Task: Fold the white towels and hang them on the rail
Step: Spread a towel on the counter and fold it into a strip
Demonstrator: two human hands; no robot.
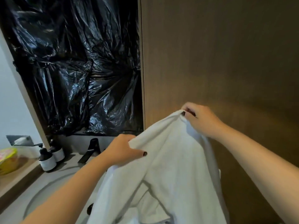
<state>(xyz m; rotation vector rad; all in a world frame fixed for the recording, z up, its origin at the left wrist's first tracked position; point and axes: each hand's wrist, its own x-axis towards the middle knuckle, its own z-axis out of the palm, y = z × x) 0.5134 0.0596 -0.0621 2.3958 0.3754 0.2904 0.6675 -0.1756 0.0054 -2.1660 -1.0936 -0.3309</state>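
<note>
At the far left edge of the desk (53, 172), a pale grey stone-like counter, stands a round yellow tub (8, 160) on a wooden ledge, with a dark wall-mounted tissue holder (20, 140) above it. Just beside them, at the back left corner of the desk, two dark pump bottles (48, 156) with white labels stand close together. A matte black angular tap (90, 150) rises at the back edge, over a shallow round basin (48, 189) sunk into the counter. Above the tap, crinkled glossy black plastic sheeting (77, 65) covers the wall panel. To its right runs a tall, smooth brown wood-grain wall (226, 54).

The left hand (123, 150) has its grip pinching a bunched fold of the white towel (169, 167), thumb on top with a dark-painted nail. The towel, soft terry cloth, is held up in the air in front of the wood wall and hangs down over the right side of the desk in loose folds. The right hand (200, 118), higher, has its grip pinching the towel's top corner between thumb and curled fingers.
</note>
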